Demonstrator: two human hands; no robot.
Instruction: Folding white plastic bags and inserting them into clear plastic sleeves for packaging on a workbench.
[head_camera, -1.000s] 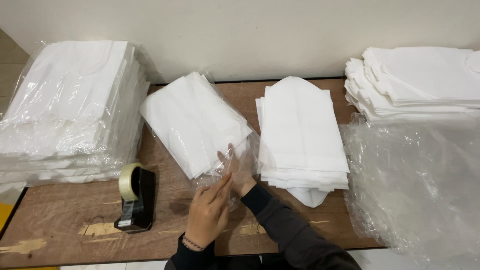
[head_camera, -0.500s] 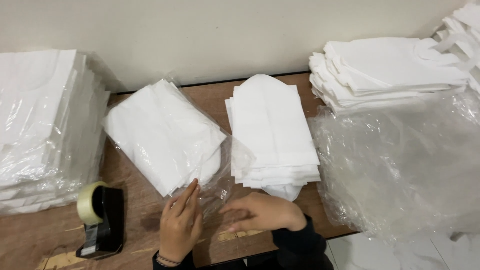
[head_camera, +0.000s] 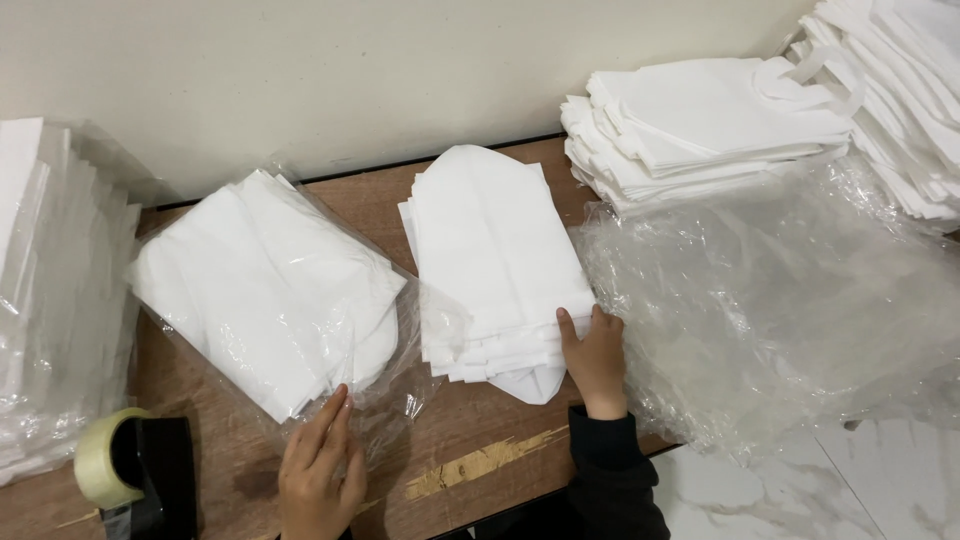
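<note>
The left hand (head_camera: 320, 470) is lying flat on the near edge of a clear plastic bag (head_camera: 400, 395) that is holding a stack of folded white cloth (head_camera: 265, 300). Its fingers are stretched out and pressing on the loose film at the bag's open end; the grip is released, clenching nothing. This bagged stack is sitting at a slant on the brown wooden tabletop (head_camera: 470, 440), left of centre.

The right hand (head_camera: 595, 355) is resting against the near right corner of a second, unbagged pile of folded white cloth (head_camera: 490, 255), which is lying in the middle of the tabletop. The thumb is touching the pile's lower edge and the fingers are lying loosely beside it, open rather than closed around anything. A dark sleeve (head_camera: 610, 470) is covering the wrist.

Just right of that hand, a heap of crumpled clear plastic sheets (head_camera: 780, 300) is spreading over the tabletop's right end and hanging past its edge. Behind it, further stacks of white folded bags (head_camera: 710, 115) are lying against the wall. At the far left, a tall stack of wrapped white packs (head_camera: 50, 290) is standing, and in the near left corner a black tape dispenser (head_camera: 140, 470) with a roll of clear tape is sitting near the left hand.
</note>
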